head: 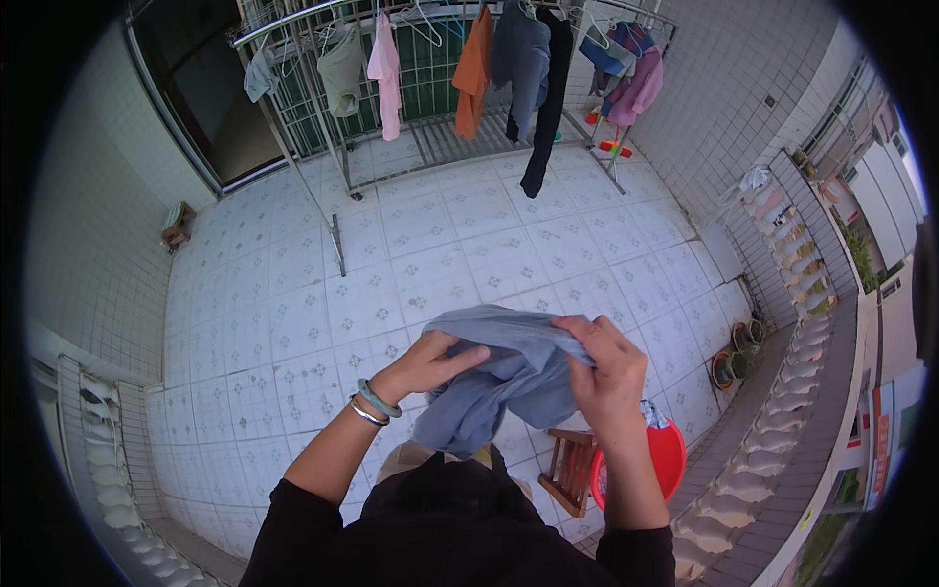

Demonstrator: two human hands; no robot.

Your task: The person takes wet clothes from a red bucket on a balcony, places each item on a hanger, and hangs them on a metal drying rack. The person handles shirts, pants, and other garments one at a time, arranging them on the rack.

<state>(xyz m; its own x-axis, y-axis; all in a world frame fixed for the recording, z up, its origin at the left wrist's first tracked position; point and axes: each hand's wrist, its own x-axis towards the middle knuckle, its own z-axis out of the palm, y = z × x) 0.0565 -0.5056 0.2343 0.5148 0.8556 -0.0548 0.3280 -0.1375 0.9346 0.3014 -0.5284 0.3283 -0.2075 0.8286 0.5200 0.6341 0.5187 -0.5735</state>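
A thin blue-grey garment point(506, 389) hangs bunched between my two hands, in front of my body. My left hand point(433, 363) reaches into its folds at the left, thumb lying on top and the other fingers hidden by the cloth. At the right, my right hand point(605, 359) pinches the garment's upper edge between thumb and fingers. The cloth's far edge forms a loose loop, and its lower part droops toward my waist. Which kind of garment it is, I cannot tell. Two bangles point(375, 403) circle my left wrist.
Ahead stands a metal drying rack point(293, 20) with several garments on hangers, including an orange one point(473, 73) and black trousers point(546, 110). A red basin point(666, 458) holding cloth and a wooden stool point(568, 469) are close on my right. Potted plants point(726, 369) line the balustrade point(777, 411).
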